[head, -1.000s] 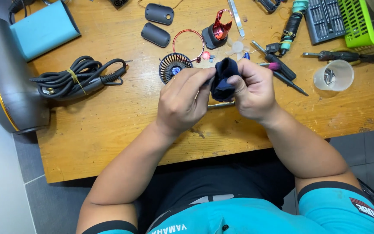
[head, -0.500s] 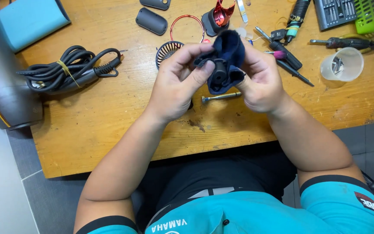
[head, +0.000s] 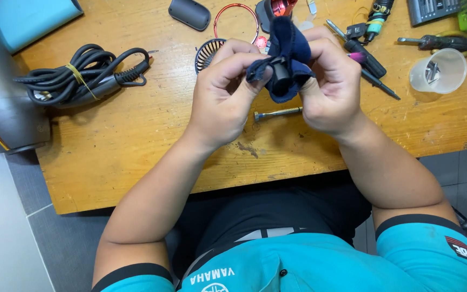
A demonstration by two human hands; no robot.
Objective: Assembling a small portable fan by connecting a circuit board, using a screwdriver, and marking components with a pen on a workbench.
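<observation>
Here, a dark blue cloth [head: 289, 40] was held up above the wooden counter [head: 136, 135], bunched around a small dark cylindrical part [head: 282, 80] that showed through its folds. The left hand [head: 223, 94] gripped the cloth's left side, its fingers [head: 244, 62] curled and pinching the fabric against the part. The right hand [head: 330, 86] closed on the right side, fingers pressed together over the cloth, the thumb pushing in near the part. Both hands met in the middle of the scene, just above the counter's centre.

Directly under the hands, a metal bolt [head: 277, 113] lay flat on the counter. Just beyond the left hand sat a round black grille [head: 207, 53], partly hidden by the knuckles, and farther off a thin red ring [head: 235, 19] and a dark oval cover [head: 189, 13]. A red and black part [head: 275, 7] stood at the far edge, behind the cloth.

To the right lay a black-handled screwdriver [head: 371, 67], and farther right a clear plastic cup [head: 439, 70] with small pieces inside. Another screwdriver [head: 433, 41] lay beyond the cup.

Well to the left, a coiled black power cord [head: 82, 75] tied with a yellow band rested on the counter, joined to a grey appliance body [head: 1, 108] at the left edge. A light blue box [head: 22, 19] occupied the far left corner.
</observation>
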